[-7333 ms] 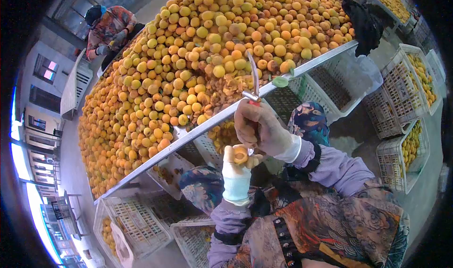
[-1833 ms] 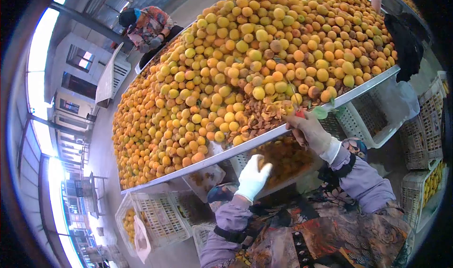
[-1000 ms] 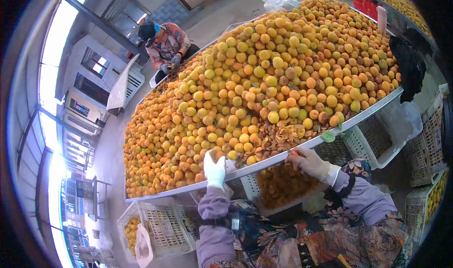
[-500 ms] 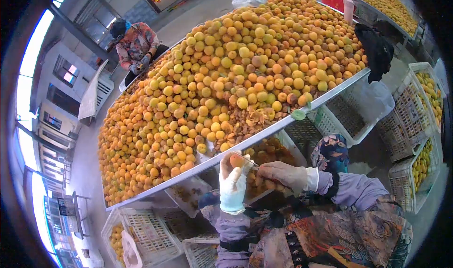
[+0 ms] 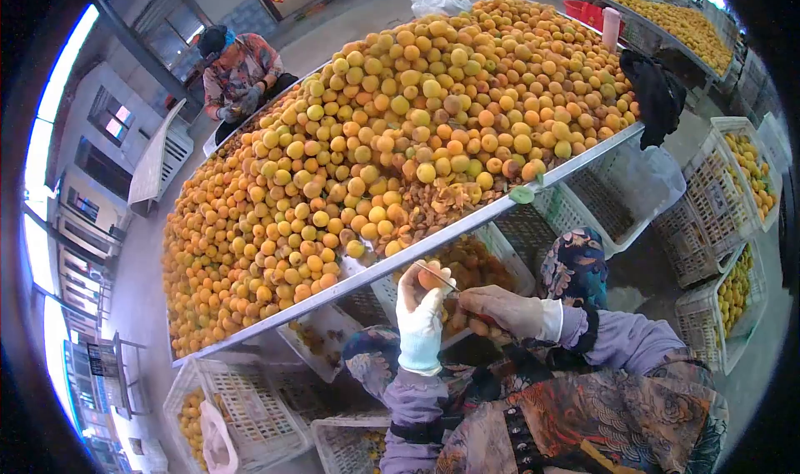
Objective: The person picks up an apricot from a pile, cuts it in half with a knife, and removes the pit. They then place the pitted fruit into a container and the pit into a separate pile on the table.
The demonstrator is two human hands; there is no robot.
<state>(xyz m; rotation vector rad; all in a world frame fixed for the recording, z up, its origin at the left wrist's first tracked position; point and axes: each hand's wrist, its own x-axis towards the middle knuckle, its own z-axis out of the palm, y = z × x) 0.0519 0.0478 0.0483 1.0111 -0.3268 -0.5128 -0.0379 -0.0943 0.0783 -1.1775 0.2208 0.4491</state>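
My left hand [image 5: 421,328], in a white glove, is closed around an orange apricot [image 5: 430,279] just beyond the table's near rim. My right hand [image 5: 510,309], in a dingy glove, grips a thin metal tool [image 5: 437,275]. It looks like a slim knife, and it lies across the fruit; its exact tip shape is too small to tell. Beyond both hands, a big heap of apricots [image 5: 350,157] covers the metal-edged table [image 5: 375,271]. Torn apricot flesh [image 5: 454,199] lies on the near side of the heap. Below my hands, a crate [image 5: 508,261] holds orange fruit pieces.
Plastic crates [image 5: 250,407] stand under the table, and more crates with fruit [image 5: 708,207] are stacked at right. A black bag [image 5: 652,99] hangs on the table's corner. Across the heap sits another person [image 5: 237,74]. A pink bottle [image 5: 611,29] stands on the far edge.
The thin tool now crosses farther over the apricot, its end past the fruit's upper left. Both hands remain close together. The whole view has shifted slightly.
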